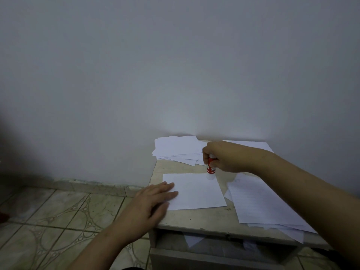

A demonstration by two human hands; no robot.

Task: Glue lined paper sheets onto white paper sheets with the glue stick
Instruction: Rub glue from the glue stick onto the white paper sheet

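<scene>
A single sheet of paper [196, 191] lies flat in the middle of the small table [194, 221]. My left hand [153, 199] presses its left edge with straight fingers. My right hand [224, 156] grips a red and white glue stick [211, 169], held upright with its tip on the sheet's far right corner. A loose pile of white sheets [179, 149] sits at the back left of the table. A stack of faintly lined sheets [263, 203] lies on the right, partly under my right forearm.
The table stands against a plain wall [175, 65]. An open compartment [214, 244] under the tabletop holds scraps of paper. Patterned floor tiles [58, 221] spread to the left. More paper [249, 144] lies at the back right behind my hand.
</scene>
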